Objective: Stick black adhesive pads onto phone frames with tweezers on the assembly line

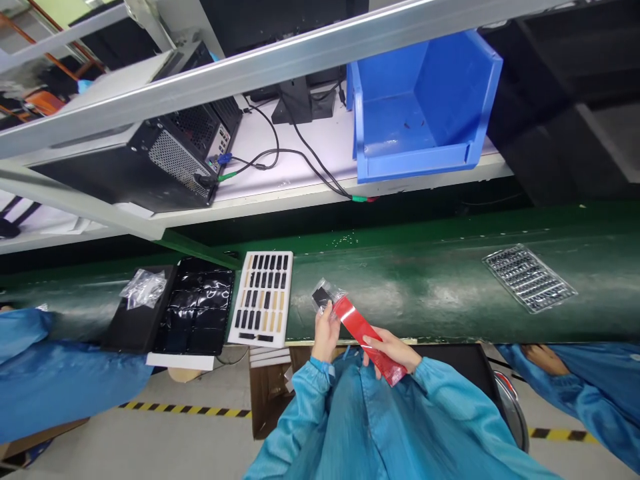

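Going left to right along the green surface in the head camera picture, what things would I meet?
black tray, white foam tray, small clear bag in left hand, red box in right hand, clear plastic tray

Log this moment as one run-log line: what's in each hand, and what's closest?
left hand: clear bag with black part | right hand: red box | nearby: white tray

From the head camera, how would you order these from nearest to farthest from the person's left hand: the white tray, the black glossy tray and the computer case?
1. White tray: just to the view's left of the left hand.
2. Black glossy tray: farther left, beside the white tray.
3. Computer case: farthest, up and to the left.
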Tool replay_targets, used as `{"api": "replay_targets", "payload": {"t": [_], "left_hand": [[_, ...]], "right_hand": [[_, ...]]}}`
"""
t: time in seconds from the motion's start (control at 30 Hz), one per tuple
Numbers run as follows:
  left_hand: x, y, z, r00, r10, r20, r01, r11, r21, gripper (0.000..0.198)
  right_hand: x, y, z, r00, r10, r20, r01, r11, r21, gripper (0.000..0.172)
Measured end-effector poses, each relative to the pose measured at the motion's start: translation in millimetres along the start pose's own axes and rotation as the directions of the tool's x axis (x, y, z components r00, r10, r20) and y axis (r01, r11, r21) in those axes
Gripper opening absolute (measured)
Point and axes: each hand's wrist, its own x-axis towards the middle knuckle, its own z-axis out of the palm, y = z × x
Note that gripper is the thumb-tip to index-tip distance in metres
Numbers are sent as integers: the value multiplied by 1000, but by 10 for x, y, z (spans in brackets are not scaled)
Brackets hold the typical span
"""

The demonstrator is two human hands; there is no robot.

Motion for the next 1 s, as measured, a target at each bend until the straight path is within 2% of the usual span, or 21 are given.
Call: {"api": "replay_targets", "payload": {"t": [0.27,0.5,0.73,1.0], "left_hand": [[-33,-29,-26,999,-34,-14,34,999,12,23],[-76,-12,-27,1000,4,-25,-4,1000,-9,21],[-173,8,61,999,30,36,-30,999,-15,21],[-212,13,70,997,47,53,-47,999,0,22]], "right_hand": [[77,46,-32,999,31,21,-30,999,-38,75],[107,33,-89,996,85,-18,-86,995,-49,68],[37,-59,-58,996,88,-14,-89,996,-13,54],[57,-106,-46,996,85,-4,-85,996,-3,55]]}}
